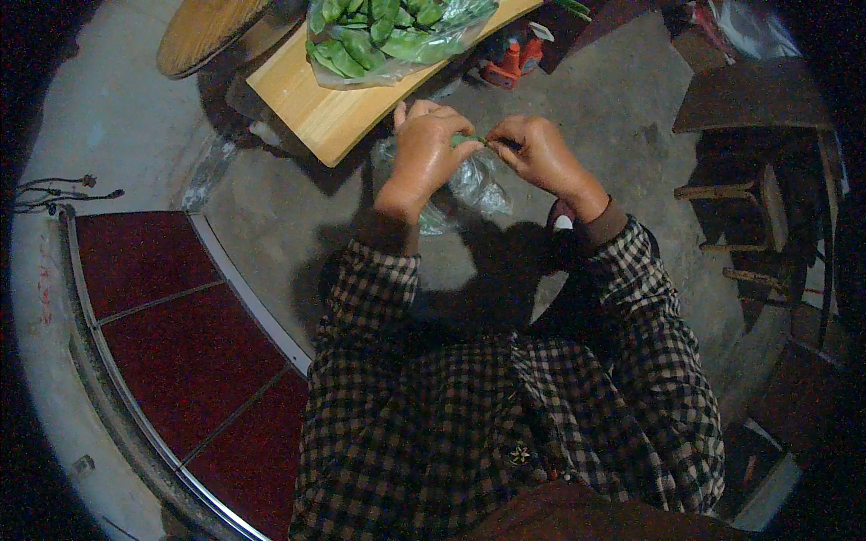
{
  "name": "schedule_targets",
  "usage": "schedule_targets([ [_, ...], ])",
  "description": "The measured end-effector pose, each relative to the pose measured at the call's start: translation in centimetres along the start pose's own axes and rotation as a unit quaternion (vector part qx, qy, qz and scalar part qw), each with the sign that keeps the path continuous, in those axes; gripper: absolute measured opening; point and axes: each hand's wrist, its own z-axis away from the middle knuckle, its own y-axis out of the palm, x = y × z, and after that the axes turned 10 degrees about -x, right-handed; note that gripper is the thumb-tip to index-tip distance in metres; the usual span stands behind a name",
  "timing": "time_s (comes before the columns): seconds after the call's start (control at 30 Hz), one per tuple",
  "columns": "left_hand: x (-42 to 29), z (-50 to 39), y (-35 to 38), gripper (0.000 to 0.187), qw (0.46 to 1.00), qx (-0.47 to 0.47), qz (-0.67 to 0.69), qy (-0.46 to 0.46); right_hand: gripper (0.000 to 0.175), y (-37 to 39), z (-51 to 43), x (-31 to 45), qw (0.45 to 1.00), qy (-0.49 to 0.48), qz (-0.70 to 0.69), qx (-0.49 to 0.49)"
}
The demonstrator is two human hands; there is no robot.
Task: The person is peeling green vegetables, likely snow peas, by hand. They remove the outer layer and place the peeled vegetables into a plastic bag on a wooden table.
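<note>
My left hand (430, 150) and my right hand (541, 157) are raised close together, thumbs and fingertips pinched on a small green bean pod (467, 140) between them. My left hand holds its body, and my right fingertips are at its right end. Just below them, a clear plastic bag (479, 184) lies low near the floor, partly hidden by my left hand and wrist. Beyond my hands, flat green bean pods (362, 49) fill an open clear plastic bag on a light wooden board (298, 101).
A round wooden top (203, 34) stands at the upper left. Red-orange bottles (512, 64) are beside the board. A wooden stool or chair (751, 98) is at the right. Dark red panels (189, 338) with a metal edge lie at the left, near black cables (74, 189).
</note>
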Motion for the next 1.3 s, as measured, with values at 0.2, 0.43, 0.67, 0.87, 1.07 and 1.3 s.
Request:
schedule_targets([
  [0.2, 0.3, -0.1, 0.6, 0.014, 0.996, 0.012, 0.087, 0.001, 0.015, 0.1, -0.2, 0.1, 0.999, 0.014, -0.037, -0.02],
  [0.43, 0.5, 0.0, 0.9, 0.015, 0.996, 0.028, 0.09, 0.003, 0.016, -0.1, -0.1, -0.1, 0.995, 0.039, -0.088, -0.04],
  [0.67, -0.3, -0.3, 0.9, 0.012, 0.997, 0.065, 0.025, 0.044, 0.015, -0.7, -0.4, -0.3, 1.0, -0.027, 0.011, 0.011],
  [0.87, -0.5, -0.1, 1.0, 0.012, 0.996, 0.057, 0.04, 0.052, 0.013, -0.2, -0.2, -0.8, 0.999, -0.003, -0.047, 0.012],
  [1.07, -0.3, 0.0, 1.2, 0.011, 0.995, 0.01, 0.093, 0.036, 0.011, 1.1, -0.1, -1.3, 0.987, 0.058, -0.141, -0.053],
  [1.3, -0.3, -0.2, 1.6, 0.01, 0.992, -0.037, 0.123, 0.022, 0.012, 2.3, -0.4, -2.4, 0.957, 0.133, -0.244, -0.085],
])
